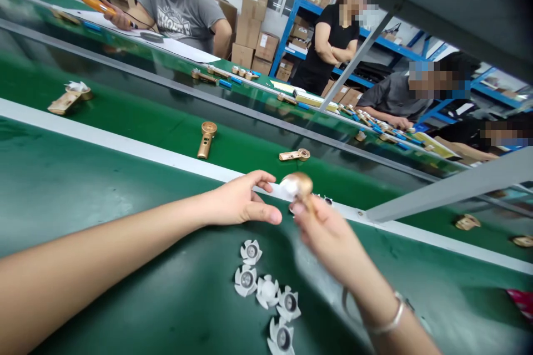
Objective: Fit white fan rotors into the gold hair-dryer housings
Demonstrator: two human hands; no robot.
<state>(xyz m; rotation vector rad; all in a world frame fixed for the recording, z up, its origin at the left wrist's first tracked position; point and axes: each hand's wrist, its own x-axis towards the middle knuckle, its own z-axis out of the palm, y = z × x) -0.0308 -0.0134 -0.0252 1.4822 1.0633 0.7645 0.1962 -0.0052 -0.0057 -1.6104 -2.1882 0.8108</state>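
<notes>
My right hand [328, 238] is closed around a gold handheld fan body [298, 184], blurred by motion, with something white at its round head. My left hand [241, 199] reaches in beside it, index finger stretched toward the head and thumb close under it; whether it pinches anything I cannot make out. Several white fan blades [266, 288] lie on the green table [104, 216] just below both hands. A bracelet sits on my right wrist.
A green conveyor belt [137, 116] beyond the white strip carries gold fan bodies [206, 140] and a half-shell [295, 155]. Other people sit and stand at the far side among parts and papers. A grey metal bar [449, 183] slants in from the right. Boxes fill blue shelves behind.
</notes>
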